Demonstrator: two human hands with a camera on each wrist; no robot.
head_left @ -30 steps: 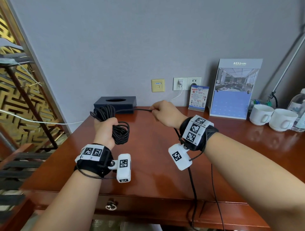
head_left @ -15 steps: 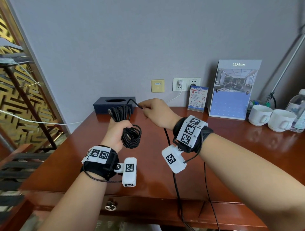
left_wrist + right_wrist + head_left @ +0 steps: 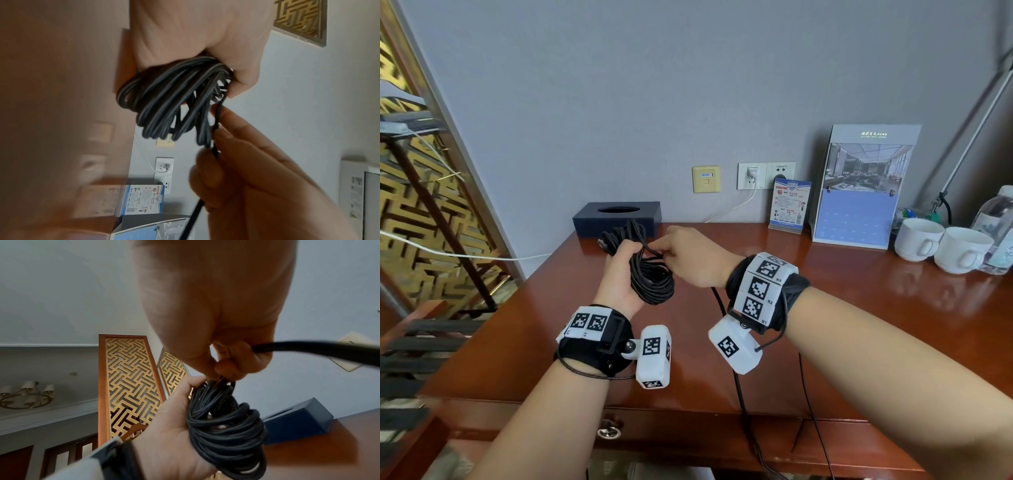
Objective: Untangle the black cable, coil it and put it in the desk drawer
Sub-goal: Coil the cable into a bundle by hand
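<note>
My left hand (image 3: 619, 270) grips a bundle of several loops of the black cable (image 3: 650, 274) above the wooden desk (image 3: 859, 308). The same coil (image 3: 170, 100) hangs from that fist in the left wrist view. My right hand (image 3: 688, 257) pinches the loose strand right at the top of the coil, touching the left hand. From there the free length of cable (image 3: 739, 394) drops over the desk's front edge. In the right wrist view my right hand (image 3: 226, 366) holds the strand against the coil (image 3: 224, 426). The desk drawer (image 3: 654, 431) with its metal ring pull (image 3: 608, 432) is closed.
A dark blue tissue box (image 3: 619, 217) stands at the back of the desk behind the hands. A small card (image 3: 789, 209), a tall standing brochure (image 3: 859, 192), two white cups (image 3: 941, 245) and a water bottle (image 3: 996, 226) stand at the right. A white cord (image 3: 448, 253) runs leftwards.
My right hand moved left and down, bringing the loose strand onto the coil. My left hand shifted right with the coil, so the two hands now meet.
</note>
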